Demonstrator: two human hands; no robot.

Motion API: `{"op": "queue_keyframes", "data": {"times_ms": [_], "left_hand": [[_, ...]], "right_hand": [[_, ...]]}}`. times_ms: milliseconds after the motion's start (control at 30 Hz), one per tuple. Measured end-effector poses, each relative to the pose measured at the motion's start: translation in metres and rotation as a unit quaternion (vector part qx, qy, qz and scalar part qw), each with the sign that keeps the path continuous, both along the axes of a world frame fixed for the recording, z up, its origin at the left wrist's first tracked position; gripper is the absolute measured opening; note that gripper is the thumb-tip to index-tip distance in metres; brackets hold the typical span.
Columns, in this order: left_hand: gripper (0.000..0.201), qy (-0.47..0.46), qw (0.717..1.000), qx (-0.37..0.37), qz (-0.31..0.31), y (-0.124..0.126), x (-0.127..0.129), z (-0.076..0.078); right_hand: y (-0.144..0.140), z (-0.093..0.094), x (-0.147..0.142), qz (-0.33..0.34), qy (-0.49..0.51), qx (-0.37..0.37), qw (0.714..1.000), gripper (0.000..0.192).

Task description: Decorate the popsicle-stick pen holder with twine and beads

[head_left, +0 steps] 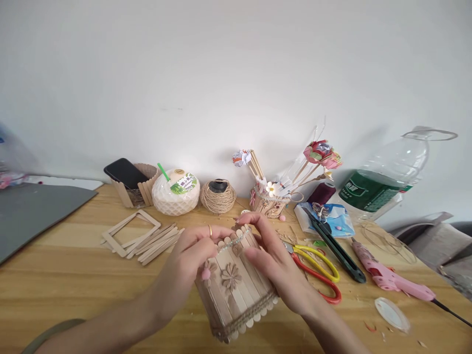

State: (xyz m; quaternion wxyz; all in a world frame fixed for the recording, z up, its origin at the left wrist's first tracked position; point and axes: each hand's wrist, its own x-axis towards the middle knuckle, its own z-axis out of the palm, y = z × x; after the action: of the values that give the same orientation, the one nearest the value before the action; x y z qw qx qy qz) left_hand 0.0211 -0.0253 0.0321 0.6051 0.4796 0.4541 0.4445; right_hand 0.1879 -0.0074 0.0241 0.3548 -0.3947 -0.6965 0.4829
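Box (pixel 245 287) made of flat wooden sticks sits tilted above the near part of the counter (pixel 77 275), clamped in both hands. From where I stand, the left hand (pixel 195 250) grips the rim on its side, fingers bent, while the right hand (pixel 275 258) lays its thumb on the front and curls its fingers over the rim's other end. It looks like the step is settling the glittery trim (pixel 232 242) along that rim. To do it well, I'd press short stretches at a time, follow each rounded stick end, and keep the thumbs light so the raised ornaments aren't knocked. Pale, smooth sticks stand side by side, their round tips making a scalloped edge at the lower end, just past a rough band of brown cord (pixel 250 309). On the front, a brown flower (pixel 231 277) spreads thin petals, and a fuzzy pink pompom (pixel 206 274) sits near the left fingers. Coarse twine (pixel 218 200) is wound in a fat ball behind; a hard pink glue gun (pixel 394 282) lies to the right.
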Motion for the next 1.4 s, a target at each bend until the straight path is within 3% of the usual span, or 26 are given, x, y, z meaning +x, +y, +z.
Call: {"op": "queue_keyframes", "data": {"times_ms": [167,267,367,467,633,767,967,1100,1233,1400], "left_hand": [[0.029,0.018,0.999,0.025,-0.013,-0.001,0.002,-0.001],[0.03,0.019,0.999,0.024,-0.027,0.0,0.003,-0.001],[0.029,0.015,1.0,0.015,-0.012,0.0,0.004,0.001],[0.026,0.021,1.0,0.013,0.007,-0.002,0.005,0.002],[0.028,0.028,0.999,0.026,-0.008,-0.002,0.003,0.001],[0.028,0.029,0.999,0.031,-0.013,0.0,0.001,-0.003],[0.026,0.018,0.999,0.035,-0.014,0.0,-0.001,-0.008],[0.026,0.025,0.999,0.045,-0.005,0.001,-0.003,-0.009],[0.026,0.023,0.998,0.058,-0.009,0.001,-0.002,-0.008],[0.025,0.025,0.997,0.071,-0.024,0.0,0.001,-0.005]], "right_hand": [[0.002,0.001,-0.004,-0.043,-0.031,0.056,0.997,0.016],[0.003,0.0,-0.003,-0.056,-0.021,0.084,0.995,0.02],[0.003,-0.001,-0.002,-0.037,-0.031,0.079,0.996,0.014],[0.003,-0.003,-0.003,-0.031,-0.048,0.085,0.995,0.028],[0.004,-0.002,-0.004,-0.031,-0.051,0.088,0.994,0.016],[0.004,-0.003,-0.003,-0.028,-0.035,0.083,0.996,0.019],[0.004,-0.003,0.0,0.013,-0.028,0.087,0.996,0.033],[0.005,-0.001,0.004,0.052,-0.012,0.049,0.997,0.046],[0.006,-0.002,0.003,0.047,0.028,0.011,0.998,0.034],[0.006,-0.006,0.0,0.029,0.014,0.043,0.999,0.029]]}}
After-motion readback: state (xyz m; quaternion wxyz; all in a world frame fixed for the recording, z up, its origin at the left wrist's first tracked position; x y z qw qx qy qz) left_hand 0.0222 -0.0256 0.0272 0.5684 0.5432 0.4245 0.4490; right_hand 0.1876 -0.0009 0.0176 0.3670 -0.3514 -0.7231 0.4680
